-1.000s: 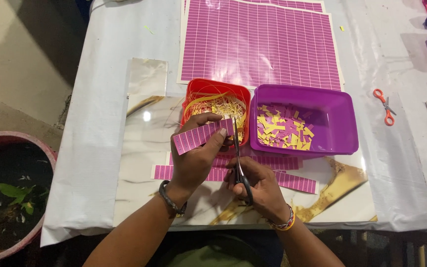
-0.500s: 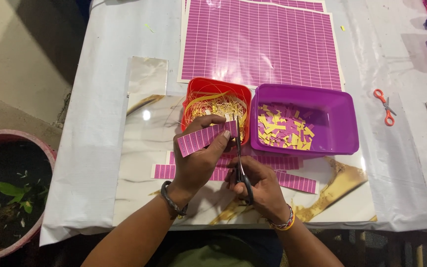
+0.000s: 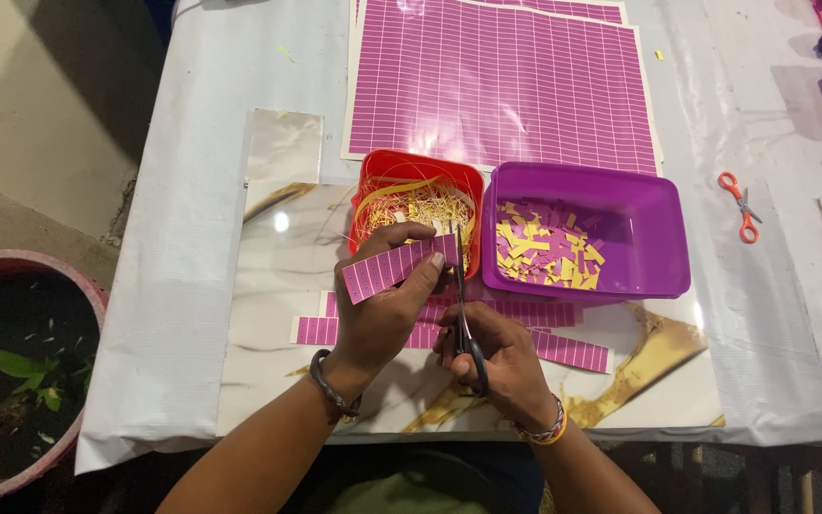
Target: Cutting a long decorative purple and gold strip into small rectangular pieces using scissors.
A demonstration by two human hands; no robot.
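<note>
- Head view looks down on a table covered in white sheeting point(image 3: 192, 238), with a marbled white-and-gold mat point(image 3: 297, 276) laid over it; the red tub point(image 3: 373, 176) at the mat's far edge serves as the landmark.
- Left hand point(image 3: 382, 309) sits just in front of the red tub, fingers and thumb closed on a purple strip of small rectangles point(image 3: 397, 268), held tilted with its right end higher.
- Right hand point(image 3: 501, 366) lies in front of the tub and slightly to the right, fingers curled through the handles of dark scissors point(image 3: 463, 319).
- Scissor blades point away from the person, up toward the tub, meeting the strip's right end; how far the blades are parted is not clear.
- Inside the red tub are thin yellow paper trimmings.
- Touching the tub's right side stands a purple tub point(image 3: 658, 238) holding small cut purple and yellow pieces.
- More purple strips point(image 3: 563, 347) lie flat on the mat in front of both tubs, partly under the hands.
- Beyond the red tub lies a large purple grid sheet point(image 3: 501, 81).
- Far right of the tub, past the purple one, rest orange-handled scissors point(image 3: 742, 207).
- Well left of the tub, off the table, stands a pink plant pot point(image 3: 11, 362) with soil.
</note>
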